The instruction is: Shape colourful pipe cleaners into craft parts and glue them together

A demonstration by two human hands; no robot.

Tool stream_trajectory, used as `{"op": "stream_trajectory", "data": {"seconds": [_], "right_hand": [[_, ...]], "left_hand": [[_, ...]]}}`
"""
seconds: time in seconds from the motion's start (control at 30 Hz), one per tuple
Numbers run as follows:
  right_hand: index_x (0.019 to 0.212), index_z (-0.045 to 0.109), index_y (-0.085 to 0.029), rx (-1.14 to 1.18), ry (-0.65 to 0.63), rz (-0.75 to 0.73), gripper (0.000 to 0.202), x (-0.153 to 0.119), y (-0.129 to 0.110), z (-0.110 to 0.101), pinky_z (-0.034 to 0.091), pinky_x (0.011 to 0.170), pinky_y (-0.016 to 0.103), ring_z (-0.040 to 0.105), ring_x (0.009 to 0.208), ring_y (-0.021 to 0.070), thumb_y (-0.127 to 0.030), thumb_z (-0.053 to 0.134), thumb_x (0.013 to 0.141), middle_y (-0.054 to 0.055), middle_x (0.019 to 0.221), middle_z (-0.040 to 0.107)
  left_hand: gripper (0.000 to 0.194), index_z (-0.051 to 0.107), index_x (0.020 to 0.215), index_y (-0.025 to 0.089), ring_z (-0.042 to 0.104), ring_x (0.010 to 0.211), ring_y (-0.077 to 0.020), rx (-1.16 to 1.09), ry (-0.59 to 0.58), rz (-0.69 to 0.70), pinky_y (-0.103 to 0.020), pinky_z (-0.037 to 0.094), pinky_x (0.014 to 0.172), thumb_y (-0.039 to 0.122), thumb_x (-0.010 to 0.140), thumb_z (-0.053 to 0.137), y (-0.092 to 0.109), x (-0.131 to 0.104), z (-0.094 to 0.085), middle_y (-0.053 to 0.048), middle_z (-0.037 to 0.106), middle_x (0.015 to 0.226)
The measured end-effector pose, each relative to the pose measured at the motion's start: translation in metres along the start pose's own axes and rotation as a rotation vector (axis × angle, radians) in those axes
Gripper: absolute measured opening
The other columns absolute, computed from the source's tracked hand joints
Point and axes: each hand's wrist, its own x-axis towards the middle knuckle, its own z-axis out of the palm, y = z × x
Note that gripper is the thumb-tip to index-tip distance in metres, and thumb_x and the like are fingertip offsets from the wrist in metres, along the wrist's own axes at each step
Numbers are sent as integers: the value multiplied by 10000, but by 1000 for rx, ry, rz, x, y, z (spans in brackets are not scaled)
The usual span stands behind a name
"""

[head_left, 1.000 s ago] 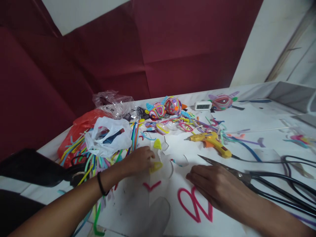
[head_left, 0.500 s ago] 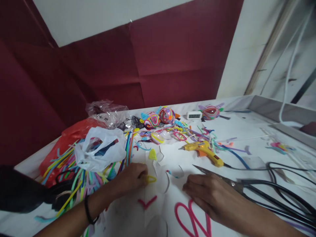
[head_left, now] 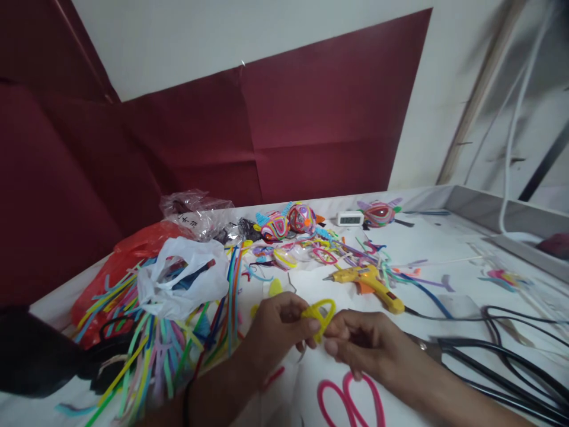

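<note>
My left hand pinches a yellow pipe cleaner bent into a pointed loop, raised over the white paper. My right hand meets it from the right, thumb and fingers closed at the loop's lower edge. On the paper below lies a pink pipe cleaner shaped into two rounded loops. Part of another pink piece shows beside my left wrist. Behind my left hand sits a small yellow shape, partly covered. Large scissors lie under my right forearm, their blades hidden.
A yellow glue gun with a black cord rests behind my right hand. Colourful pipe cleaners and a white plastic bag fill the left. Decorated round figures, a white digital clock and scattered scraps stand farther back.
My left hand has lifted the yellow loop off the paper and moved right. My right hand has turned and come to it, fingers now pinching. The view has tilted slightly upward.
</note>
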Motion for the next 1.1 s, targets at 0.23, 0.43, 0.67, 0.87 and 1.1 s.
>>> {"op": "stream_trajectory", "data": {"seconds": [0.23, 0.43, 0.67, 0.87, 1.1], "right_hand": [[678, 633, -127, 102, 93, 2, 382, -1, 2, 0, 335, 372, 170, 412, 371, 45, -505, 684, 699, -24, 533, 545], [645, 628, -122, 102, 159, 20, 380, 2, 5, 0, 310, 356, 164, 419, 344, 42, -494, 683, 697, -18, 516, 571], [718, 651, -127, -104, 79, -41, 278, 12, -1, -29, 411, 454, 189, 510, 464, 82, -401, 629, 764, 10, 606, 618], [826, 693, -138, -1133, 349, -118, 209, 72, -32, -105, 388, 600, 215, 578, 654, 128, -110, 487, 810, 51, 748, 690], [826, 683, -156, -1342, 148, 56, 91, 161, -29, -149, 453, 721, 253, 628, 823, 170, -185, 597, 819, 55, 861, 689]], "left_hand": [[245, 557, 656, 153, 495, 394, -80, -56, 100, 50, -179, 357, 397, 289, 590, 751, -10, 6, 23, 18, 597, 462], [260, 547, 635, 161, 456, 367, -71, -41, 246, 89, -176, 325, 401, 299, 577, 760, -14, 7, 32, 34, 569, 405], [305, 552, 619, 168, 470, 389, -79, -115, 313, 40, -183, 367, 428, 335, 532, 793, -22, 13, 29, 47, 554, 412], [356, 533, 618, 174, 472, 384, -85, -127, 326, 4, -183, 355, 405, 368, 500, 807, -41, 19, 16, 38, 566, 440], [333, 532, 605, 171, 452, 380, -79, -62, 307, -42, -178, 352, 409, 366, 522, 789, -55, 23, 5, 40, 544, 413]]}}
